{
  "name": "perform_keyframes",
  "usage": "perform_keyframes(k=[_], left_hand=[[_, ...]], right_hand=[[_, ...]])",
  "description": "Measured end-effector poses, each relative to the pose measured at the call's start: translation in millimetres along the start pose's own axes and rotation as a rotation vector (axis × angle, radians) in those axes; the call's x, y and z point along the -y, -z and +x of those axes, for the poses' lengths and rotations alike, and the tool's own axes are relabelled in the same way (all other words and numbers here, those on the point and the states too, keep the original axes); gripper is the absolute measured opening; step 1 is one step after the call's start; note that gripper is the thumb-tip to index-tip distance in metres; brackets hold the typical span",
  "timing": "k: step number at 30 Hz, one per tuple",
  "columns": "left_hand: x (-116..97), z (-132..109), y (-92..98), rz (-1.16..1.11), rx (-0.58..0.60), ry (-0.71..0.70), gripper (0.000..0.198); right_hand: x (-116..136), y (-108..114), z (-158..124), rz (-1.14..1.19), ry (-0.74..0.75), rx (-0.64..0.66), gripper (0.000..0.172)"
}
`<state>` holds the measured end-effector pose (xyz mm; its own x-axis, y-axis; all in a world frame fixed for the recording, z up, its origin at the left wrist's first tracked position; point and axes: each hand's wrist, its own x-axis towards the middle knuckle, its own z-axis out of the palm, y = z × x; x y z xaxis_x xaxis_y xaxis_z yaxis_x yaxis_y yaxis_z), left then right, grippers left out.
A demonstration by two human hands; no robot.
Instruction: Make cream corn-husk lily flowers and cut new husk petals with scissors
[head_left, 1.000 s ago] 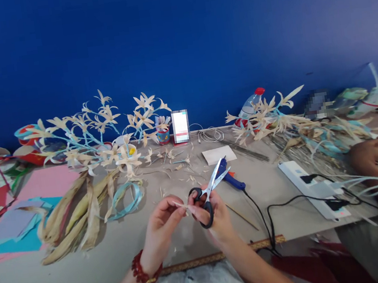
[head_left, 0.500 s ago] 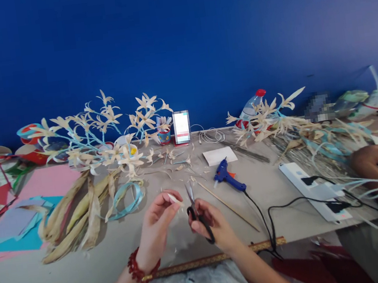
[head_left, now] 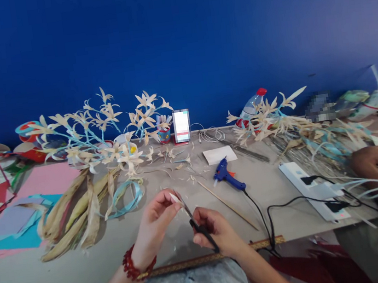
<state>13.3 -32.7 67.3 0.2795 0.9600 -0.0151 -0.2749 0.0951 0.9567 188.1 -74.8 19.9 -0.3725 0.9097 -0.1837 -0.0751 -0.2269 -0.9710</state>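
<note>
Between the thumb and fingers of my left hand [head_left: 159,215] is a small pale piece of corn husk [head_left: 174,198], its pointed end showing. My right hand [head_left: 214,231] is closed around the black handles of a pair of scissors [head_left: 200,230]. Their blades lie against the husk piece, close to my left fingertips; whether they cut into it I cannot tell. A thin wooden stick [head_left: 228,205] lies on the table right of the scissors. Behind it rests a blue glue gun [head_left: 228,175] with its cord running toward the front edge.
Dried husks [head_left: 70,217] and a light-blue ribbon coil [head_left: 127,198] lie at left, beside coloured paper [head_left: 17,243]. Husk flowers [head_left: 93,131] stand behind. A white power strip [head_left: 312,192] with cords is at right, near another person's hand [head_left: 372,159].
My right hand has tilted the scissors leftward, bringing the blades together and up to the husk piece. My left hand has barely moved.
</note>
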Motion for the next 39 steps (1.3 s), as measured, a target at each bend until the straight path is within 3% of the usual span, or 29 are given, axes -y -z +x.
perform_keyframes(k=[22, 32, 39], left_hand=[[-0.2, -0.6, 3.5, 0.041, 0.006, 0.012, 0.009], [-4.3, 2.2, 8.8, 0.118, 0.121, 0.037, 0.01], [-11.1, 3.8, 11.3, 0.251, 0.164, 0.037, 0.01]], right_hand=[[0.8, -3.0, -0.3, 0.026, -0.036, -0.057, 0.056], [3.8, 4.6, -2.3, -0.008, -0.028, 0.024, 0.053], [13.1, 5.7, -1.4, -0.146, 0.022, -0.019, 0.053]])
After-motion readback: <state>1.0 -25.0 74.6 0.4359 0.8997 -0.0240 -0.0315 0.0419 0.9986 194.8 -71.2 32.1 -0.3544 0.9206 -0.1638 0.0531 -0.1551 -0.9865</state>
